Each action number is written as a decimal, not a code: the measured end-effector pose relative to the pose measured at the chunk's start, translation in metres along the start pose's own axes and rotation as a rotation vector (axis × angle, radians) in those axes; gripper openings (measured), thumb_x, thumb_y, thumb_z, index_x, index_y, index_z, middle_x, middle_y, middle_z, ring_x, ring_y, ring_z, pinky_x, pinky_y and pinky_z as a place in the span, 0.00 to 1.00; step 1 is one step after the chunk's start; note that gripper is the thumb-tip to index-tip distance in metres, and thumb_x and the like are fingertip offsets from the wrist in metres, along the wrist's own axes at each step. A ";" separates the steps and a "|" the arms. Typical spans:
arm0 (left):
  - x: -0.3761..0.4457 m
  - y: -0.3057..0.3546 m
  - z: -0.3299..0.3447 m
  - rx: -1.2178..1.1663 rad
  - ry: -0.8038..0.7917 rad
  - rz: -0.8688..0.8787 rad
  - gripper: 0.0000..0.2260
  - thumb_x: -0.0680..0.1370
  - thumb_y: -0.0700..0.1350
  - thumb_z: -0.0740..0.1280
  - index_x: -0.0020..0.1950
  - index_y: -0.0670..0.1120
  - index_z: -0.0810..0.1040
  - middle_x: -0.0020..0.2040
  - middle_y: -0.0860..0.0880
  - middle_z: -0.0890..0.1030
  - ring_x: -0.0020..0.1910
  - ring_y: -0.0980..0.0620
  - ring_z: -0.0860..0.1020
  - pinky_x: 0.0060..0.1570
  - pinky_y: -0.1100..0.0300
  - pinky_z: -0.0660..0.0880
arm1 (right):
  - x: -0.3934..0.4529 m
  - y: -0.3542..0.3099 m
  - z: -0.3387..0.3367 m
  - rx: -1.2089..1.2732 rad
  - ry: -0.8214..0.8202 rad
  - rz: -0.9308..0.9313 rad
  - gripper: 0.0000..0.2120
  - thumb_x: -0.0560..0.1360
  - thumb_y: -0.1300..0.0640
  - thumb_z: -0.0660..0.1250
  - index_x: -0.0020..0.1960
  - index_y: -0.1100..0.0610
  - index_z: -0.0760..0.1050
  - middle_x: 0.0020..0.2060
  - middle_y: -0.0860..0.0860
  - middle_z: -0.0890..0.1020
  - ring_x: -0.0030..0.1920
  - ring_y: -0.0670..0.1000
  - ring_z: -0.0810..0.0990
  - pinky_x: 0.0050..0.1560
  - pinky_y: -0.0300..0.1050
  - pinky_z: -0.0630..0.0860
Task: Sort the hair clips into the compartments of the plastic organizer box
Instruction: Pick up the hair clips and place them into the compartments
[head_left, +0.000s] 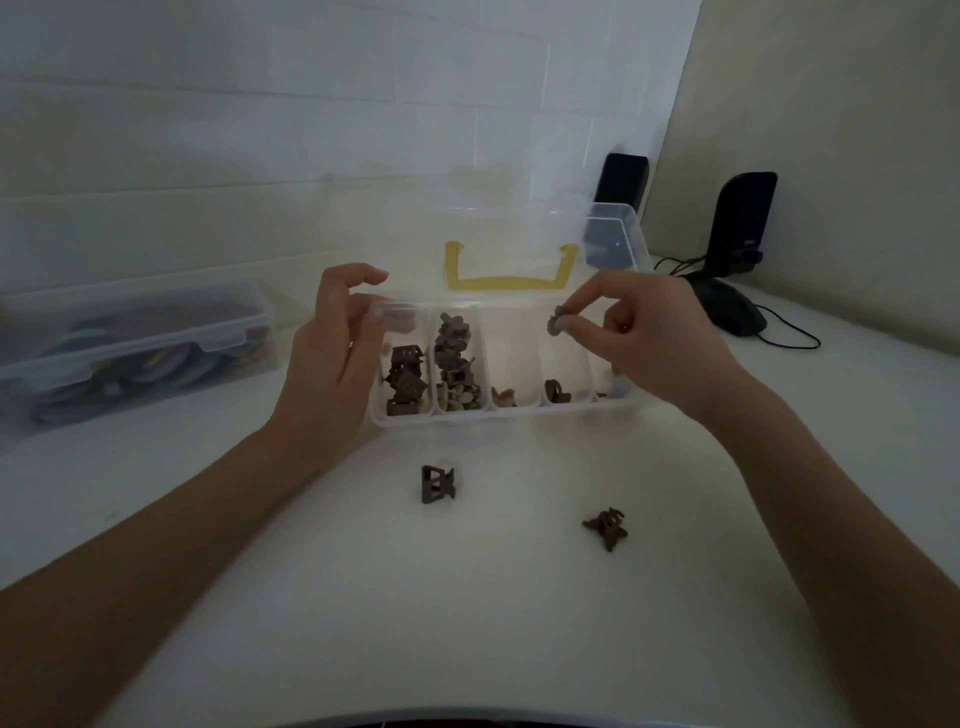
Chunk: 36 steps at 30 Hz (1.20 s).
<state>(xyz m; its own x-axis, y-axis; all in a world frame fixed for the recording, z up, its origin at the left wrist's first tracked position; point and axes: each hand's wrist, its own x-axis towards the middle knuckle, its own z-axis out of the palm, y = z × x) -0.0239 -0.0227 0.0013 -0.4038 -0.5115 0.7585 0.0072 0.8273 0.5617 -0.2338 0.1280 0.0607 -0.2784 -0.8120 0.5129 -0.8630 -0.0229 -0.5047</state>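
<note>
On my white table (467, 623), well off to my left, sits a closed clear storage box (130, 353) with colourful things inside, too blurred to name. At the far right, against the wall, I see two black speakers (621, 182) (745, 223), with a black mouse (730, 312) and its cable close by.

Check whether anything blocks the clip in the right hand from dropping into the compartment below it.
Nothing visible does. The right hand pinches a small clip above the organizer box, whose lid is swung up and back. The compartment beneath is open-topped and holds one dark clip near its front.
</note>
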 end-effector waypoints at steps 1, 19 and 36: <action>0.000 0.001 -0.001 0.015 0.001 0.004 0.08 0.82 0.47 0.53 0.60 0.59 0.63 0.49 0.53 0.82 0.45 0.47 0.82 0.45 0.53 0.78 | 0.001 0.002 0.000 -0.002 -0.015 0.006 0.04 0.72 0.50 0.70 0.42 0.50 0.80 0.16 0.45 0.71 0.18 0.44 0.67 0.28 0.40 0.68; -0.001 -0.001 -0.003 0.070 0.037 -0.005 0.10 0.82 0.46 0.54 0.58 0.61 0.64 0.47 0.65 0.82 0.40 0.37 0.80 0.37 0.39 0.77 | 0.000 -0.001 0.005 -0.064 0.009 -0.089 0.03 0.72 0.51 0.70 0.44 0.48 0.81 0.23 0.55 0.76 0.24 0.52 0.70 0.31 0.48 0.73; 0.000 0.003 -0.002 0.088 0.065 0.024 0.10 0.82 0.43 0.54 0.57 0.60 0.64 0.45 0.66 0.81 0.32 0.43 0.77 0.32 0.52 0.74 | -0.001 0.011 -0.009 0.082 -0.070 0.010 0.05 0.70 0.62 0.69 0.36 0.57 0.74 0.20 0.51 0.66 0.22 0.46 0.60 0.31 0.34 0.65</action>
<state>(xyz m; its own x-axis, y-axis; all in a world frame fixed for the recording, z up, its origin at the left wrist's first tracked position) -0.0214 -0.0206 0.0035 -0.3444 -0.5030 0.7927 -0.0658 0.8552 0.5141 -0.2467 0.1340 0.0608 -0.2544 -0.8512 0.4591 -0.8219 -0.0598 -0.5665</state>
